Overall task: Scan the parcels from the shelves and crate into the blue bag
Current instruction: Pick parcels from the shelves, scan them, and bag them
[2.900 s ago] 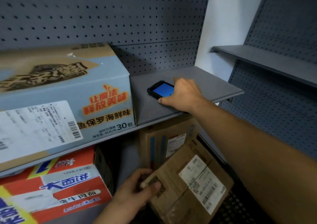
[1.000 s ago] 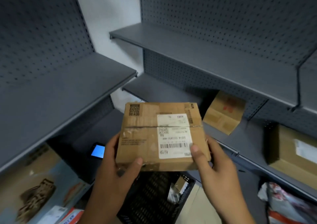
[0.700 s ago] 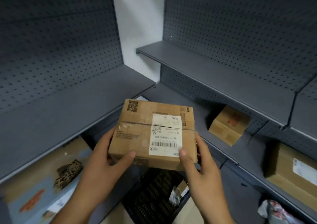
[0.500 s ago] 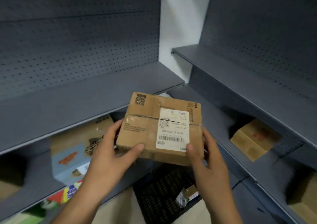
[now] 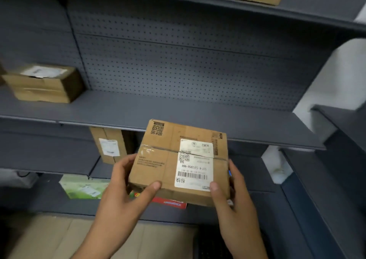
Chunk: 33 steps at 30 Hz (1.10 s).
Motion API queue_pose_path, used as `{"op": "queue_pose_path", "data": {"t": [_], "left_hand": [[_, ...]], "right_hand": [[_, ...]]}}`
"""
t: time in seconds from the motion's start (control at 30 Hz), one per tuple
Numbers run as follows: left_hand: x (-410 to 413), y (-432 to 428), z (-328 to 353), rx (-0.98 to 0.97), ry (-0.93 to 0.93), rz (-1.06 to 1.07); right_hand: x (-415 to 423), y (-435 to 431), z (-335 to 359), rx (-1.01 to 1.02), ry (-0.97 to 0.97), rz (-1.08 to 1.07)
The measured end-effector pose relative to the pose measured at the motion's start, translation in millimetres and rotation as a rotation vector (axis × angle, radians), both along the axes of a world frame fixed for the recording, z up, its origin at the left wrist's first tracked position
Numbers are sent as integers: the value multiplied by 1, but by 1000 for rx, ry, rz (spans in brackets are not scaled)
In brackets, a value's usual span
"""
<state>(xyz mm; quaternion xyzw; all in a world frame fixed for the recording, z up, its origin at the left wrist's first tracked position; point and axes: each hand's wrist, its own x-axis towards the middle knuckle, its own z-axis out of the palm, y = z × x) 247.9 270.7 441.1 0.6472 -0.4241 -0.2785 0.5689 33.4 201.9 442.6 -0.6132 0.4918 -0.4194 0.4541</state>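
Thumbs atop the parcel (image 5: 170,159), left hand (image 5: 122,197) and right hand (image 5: 235,199) clasp its sides, fingers probably curled beneath.

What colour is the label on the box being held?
The label on the box is white with black print and a barcode, clearest in the head view.
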Motion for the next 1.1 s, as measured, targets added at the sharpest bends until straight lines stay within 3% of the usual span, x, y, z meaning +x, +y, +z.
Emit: {"op": "queue_pose_path", "data": {"t": [0.47, 0.77, 1.1], "left_hand": [[292, 180, 1, -2, -104, 433], [402, 277, -16, 119, -9, 687], [477, 289, -24, 73, 61, 980]], "right_hand": [[334, 102, 9, -57, 66, 348], [485, 140, -6, -17, 92, 658], [654, 103, -35, 50, 44, 1103]]}}
